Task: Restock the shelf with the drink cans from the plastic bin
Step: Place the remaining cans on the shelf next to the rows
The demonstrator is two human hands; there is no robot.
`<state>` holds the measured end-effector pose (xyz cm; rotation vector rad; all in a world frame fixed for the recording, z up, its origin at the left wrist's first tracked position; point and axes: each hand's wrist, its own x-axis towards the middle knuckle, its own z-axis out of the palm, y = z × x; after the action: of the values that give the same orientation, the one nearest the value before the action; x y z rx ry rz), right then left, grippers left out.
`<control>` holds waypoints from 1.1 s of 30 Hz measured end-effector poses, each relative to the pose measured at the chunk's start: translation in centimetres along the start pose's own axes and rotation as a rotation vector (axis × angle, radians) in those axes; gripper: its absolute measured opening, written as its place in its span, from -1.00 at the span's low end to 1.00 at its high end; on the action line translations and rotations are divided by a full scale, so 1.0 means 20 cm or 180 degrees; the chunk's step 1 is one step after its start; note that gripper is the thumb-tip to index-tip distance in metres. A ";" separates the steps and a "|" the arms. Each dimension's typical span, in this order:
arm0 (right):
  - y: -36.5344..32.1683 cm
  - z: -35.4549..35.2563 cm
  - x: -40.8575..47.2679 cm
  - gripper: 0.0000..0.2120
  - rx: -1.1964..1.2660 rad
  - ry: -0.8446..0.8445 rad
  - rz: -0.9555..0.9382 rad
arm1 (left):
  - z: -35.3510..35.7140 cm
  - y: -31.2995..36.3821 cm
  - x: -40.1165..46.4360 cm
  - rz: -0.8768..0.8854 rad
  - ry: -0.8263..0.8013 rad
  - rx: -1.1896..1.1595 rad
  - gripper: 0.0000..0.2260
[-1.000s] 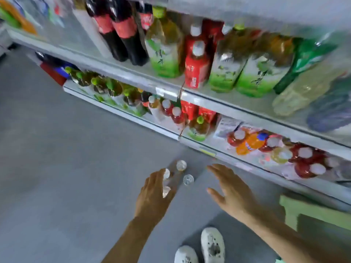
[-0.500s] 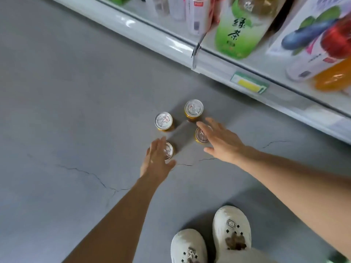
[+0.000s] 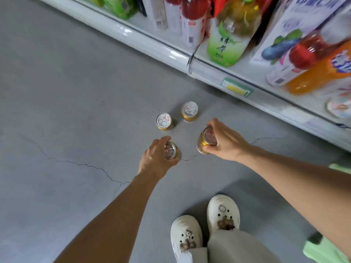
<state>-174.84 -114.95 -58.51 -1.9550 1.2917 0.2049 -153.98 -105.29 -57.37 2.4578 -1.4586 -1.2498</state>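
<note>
Head view: we see the left hand (image 3: 158, 156) gripping one gold metal drink can (image 3: 171, 151) on the grey floor (image 3: 76, 111), the right hand (image 3: 226, 142) gripping a tilted second can (image 3: 204, 141); two more cans (image 3: 164, 121) stand beside the white shelf (image 3: 209, 71) of bottles.

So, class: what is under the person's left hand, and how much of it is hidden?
Under the left hand stands a gold drink can on the grey floor. Part of its silver top and a strip of gold side show; the fingers cover the rest.
</note>
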 end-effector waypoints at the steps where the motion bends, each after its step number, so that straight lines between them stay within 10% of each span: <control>1: -0.04 -0.08 -0.09 -0.42 0.0113 -0.0016 0.0057 | -0.07 0.07 -0.08 0.0038 -0.0048 -0.0007 -0.37; 17: -0.72 -1.52 -1.72 -0.51 0.1404 -0.0050 -0.0026 | -1.05 1.17 -1.59 0.1136 -0.0140 0.0003 -0.34; 33: -0.29 -2.43 -3.54 -0.50 0.1694 0.1057 -0.0417 | -0.83 2.49 -3.04 0.2042 0.0249 -0.0615 -0.50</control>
<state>-216.45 -95.75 14.48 -1.6371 1.2531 -0.5015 -194.15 -93.93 11.14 1.6809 -1.7912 -1.0696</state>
